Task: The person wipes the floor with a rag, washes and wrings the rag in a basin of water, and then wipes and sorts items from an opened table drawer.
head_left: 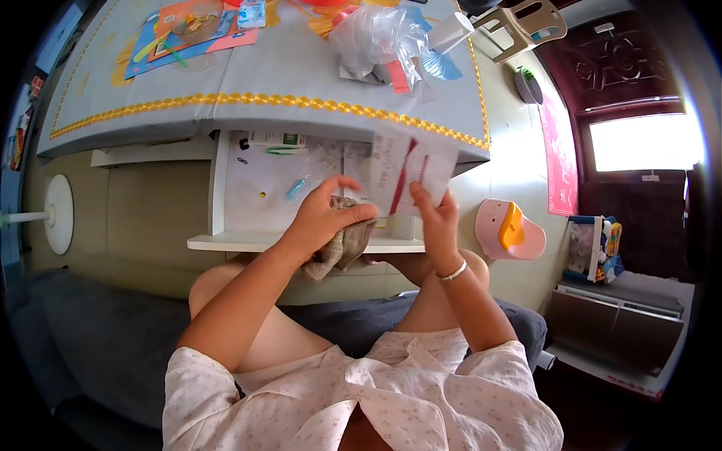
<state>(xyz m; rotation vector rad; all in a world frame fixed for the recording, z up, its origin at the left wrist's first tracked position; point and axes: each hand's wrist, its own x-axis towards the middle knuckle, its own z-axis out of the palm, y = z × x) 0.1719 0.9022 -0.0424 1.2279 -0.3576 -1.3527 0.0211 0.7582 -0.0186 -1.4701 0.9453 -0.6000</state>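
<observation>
My left hand point(320, 216) holds a crumpled grey-brown cloth point(352, 244) over the front edge of the open drawer point(263, 188). The cloth hangs below the palm, while the thumb and index finger stand apart above it. Between the thumb and fingers of my right hand point(436, 218) is a thin white packet point(398, 165) with a red stripe and small print, held up over the drawer's right side. Whether it is paper or plastic I cannot tell. Inside the drawer lie a blue-capped pen point(295, 188), a green item point(287, 151) and clear plastic wrapping point(322, 161).
A table with a grey cloth point(263, 116) stands above the drawer. On it are crumpled plastic bags point(376, 37), a white cup point(451, 31) and colourful papers point(173, 56) under a bowl point(197, 22). A pink potty seat point(492, 237) is on the floor at right.
</observation>
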